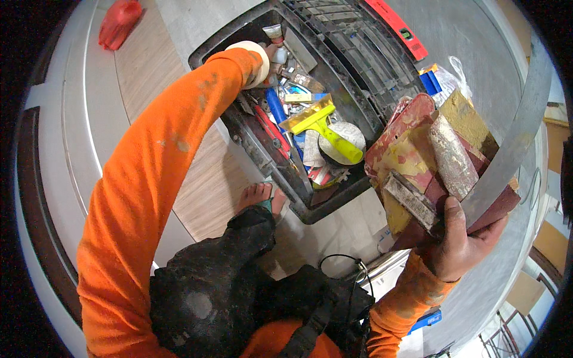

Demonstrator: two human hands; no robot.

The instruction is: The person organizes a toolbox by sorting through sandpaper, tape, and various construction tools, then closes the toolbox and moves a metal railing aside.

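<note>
My left hand (271, 51) reaches into a black plastic toolbox (304, 215), mostly hidden behind an orange sleeve and a pale ring around the wrist, like a tape roll (262, 67). Its grip is not visible. Near the fingers lie a tube (273, 32) and a clear bottle (309, 82). A yellow-green scraper (329, 127) rests over a round abrasive disc (351, 136), beside a red-handled tool (271, 129). My right hand (465, 241) grips a stack: a long metal blade (506, 152), dark red abrasive sheets (497, 212) and a plaster-smeared red float (416, 112) with a worn handle (452, 154).
The toolbox's compartmented lid (349, 49) lies open, with a red spirit level (398, 29) along it. Beyond are a clear plastic bag (450, 80) and, far left, a red bag (118, 24). My bare foot (257, 197) stands beside the box. A black cable (340, 256) loops near my lap.
</note>
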